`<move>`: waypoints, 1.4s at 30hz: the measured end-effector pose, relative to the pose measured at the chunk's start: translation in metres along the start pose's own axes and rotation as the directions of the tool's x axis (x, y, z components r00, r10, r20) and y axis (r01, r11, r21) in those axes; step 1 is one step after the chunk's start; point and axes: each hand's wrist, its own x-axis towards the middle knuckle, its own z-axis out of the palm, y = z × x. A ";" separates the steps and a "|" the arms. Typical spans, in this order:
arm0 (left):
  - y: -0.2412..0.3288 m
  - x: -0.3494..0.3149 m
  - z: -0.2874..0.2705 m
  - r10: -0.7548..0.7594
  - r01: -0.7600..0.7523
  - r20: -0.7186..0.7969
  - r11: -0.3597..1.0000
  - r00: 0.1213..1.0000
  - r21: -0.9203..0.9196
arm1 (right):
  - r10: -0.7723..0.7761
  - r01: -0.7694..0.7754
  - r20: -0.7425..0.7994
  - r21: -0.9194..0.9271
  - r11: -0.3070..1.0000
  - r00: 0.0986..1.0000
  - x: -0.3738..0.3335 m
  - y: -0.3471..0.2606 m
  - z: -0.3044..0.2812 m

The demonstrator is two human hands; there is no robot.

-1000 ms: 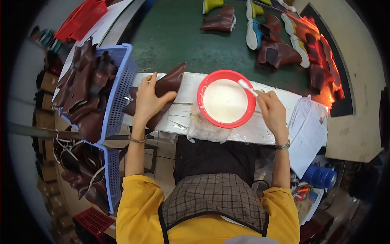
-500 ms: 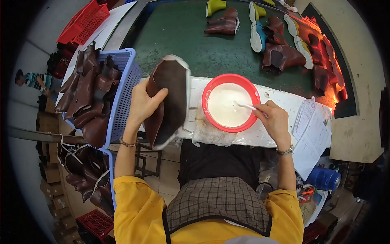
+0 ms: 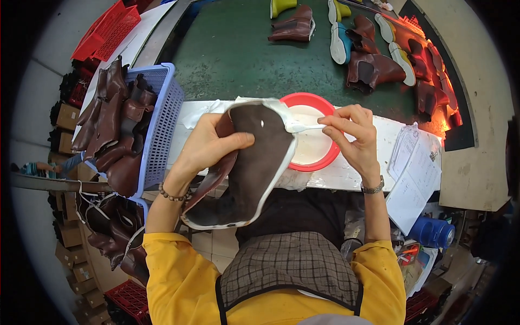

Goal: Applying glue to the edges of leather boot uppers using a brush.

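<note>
The left hand grasps the brown boot upper at center frame, thumb pressed on its dark inner face (the other fingers are mostly hidden). The right hand, right of center, pinches a small white brush, its tip at the upper's pale edge. A red bowl of white liquid rests on the white board spanning mid-frame. The green tabletop fills the upper center; an orange glow lights its right side. A blue basket stands at left; papers overhang the board at right.
</note>
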 end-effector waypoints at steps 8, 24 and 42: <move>-0.014 0.005 0.007 0.290 -0.315 -0.368 0.949 0.883 -0.009 | 0.059 -0.058 0.000 0.124 0.991 0.998 -0.028 -0.021 0.018; -0.140 0.006 -0.002 0.490 -0.175 -0.113 0.505 0.864 0.845 | 0.327 -0.253 0.085 -0.460 0.851 0.941 -0.048 0.017 0.008; -0.103 -0.031 0.021 0.706 -0.234 -0.250 0.512 0.663 0.827 | 0.460 -0.451 0.049 0.309 0.837 0.887 -0.042 -0.030 0.019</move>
